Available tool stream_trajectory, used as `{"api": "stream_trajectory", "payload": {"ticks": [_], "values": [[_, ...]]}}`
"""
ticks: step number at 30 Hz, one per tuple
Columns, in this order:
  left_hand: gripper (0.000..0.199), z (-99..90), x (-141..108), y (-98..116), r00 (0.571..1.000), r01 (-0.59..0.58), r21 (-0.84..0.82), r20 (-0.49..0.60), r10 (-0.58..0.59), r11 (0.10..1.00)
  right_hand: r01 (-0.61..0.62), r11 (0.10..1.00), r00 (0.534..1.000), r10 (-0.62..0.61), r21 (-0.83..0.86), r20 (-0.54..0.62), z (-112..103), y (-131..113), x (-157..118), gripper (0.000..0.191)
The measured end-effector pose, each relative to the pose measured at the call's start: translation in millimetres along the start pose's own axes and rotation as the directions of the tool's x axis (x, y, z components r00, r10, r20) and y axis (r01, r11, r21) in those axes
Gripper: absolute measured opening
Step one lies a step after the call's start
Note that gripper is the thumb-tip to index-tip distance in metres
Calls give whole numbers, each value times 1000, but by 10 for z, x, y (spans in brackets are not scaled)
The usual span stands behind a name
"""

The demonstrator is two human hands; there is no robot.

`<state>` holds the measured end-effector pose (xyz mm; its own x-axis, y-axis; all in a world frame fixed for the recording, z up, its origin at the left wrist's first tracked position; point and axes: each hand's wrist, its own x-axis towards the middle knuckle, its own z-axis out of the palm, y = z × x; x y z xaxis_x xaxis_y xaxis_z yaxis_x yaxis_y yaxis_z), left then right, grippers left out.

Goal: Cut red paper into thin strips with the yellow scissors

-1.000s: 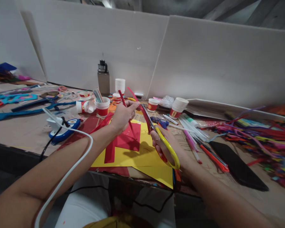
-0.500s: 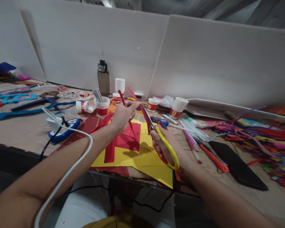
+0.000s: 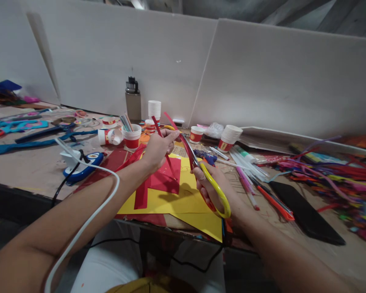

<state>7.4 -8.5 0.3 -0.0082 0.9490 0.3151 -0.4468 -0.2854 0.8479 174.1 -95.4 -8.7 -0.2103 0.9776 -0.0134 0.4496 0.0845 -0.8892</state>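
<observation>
Red paper strips point(image 3: 157, 125) are pinched in my left hand point(image 3: 159, 147), above the sheets. My right hand point(image 3: 209, 185) is closed round the scissors point(image 3: 214, 185), which have yellow and red handles. The blades point up and left, close to my left fingertips, with red paper along them. Below my hands, a red paper piece point(image 3: 164, 179) and a narrower red strip point(image 3: 140, 197) lie on yellow paper point(image 3: 189, 199).
Paper cups point(image 3: 131, 137) and a bottle point(image 3: 133, 103) stand behind. A blue-and-white power strip point(image 3: 82, 167) with cables is at left. Pens, an orange cutter point(image 3: 276, 202), a black phone point(image 3: 306, 212) and colourful pipe cleaners point(image 3: 347, 179) lie at right.
</observation>
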Motion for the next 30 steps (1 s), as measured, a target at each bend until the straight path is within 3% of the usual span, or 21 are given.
{"api": "stream_trajectory", "payload": {"ticks": [7,11,14,17,24,27,30], "values": [[25,-18,7,0,999,29,-49,41,-27,998,-40,997,998,43,67,-48,20,-58,-14,40],[24,-14,-4,24,995,34,-74,96,-27,997,96,983,982,-68,157,-176,-72,-43,78,36],[26,8,-27,52,989,67,-67,136,-57,996,255,951,937,-199,175,-288,-178,-75,191,35],[27,26,-49,65,979,113,-75,179,-99,991,351,911,909,-277,216,-312,-230,-155,290,42],[25,36,-48,36,978,135,-28,163,-129,990,304,925,941,-253,229,-226,-98,-347,334,42],[23,24,-39,51,978,144,-50,163,-134,988,158,963,985,-137,219,-106,-107,-310,375,41],[22,-10,-20,76,978,126,-92,177,-109,988,-15,983,999,20,181,-28,-164,-167,468,40]]}}
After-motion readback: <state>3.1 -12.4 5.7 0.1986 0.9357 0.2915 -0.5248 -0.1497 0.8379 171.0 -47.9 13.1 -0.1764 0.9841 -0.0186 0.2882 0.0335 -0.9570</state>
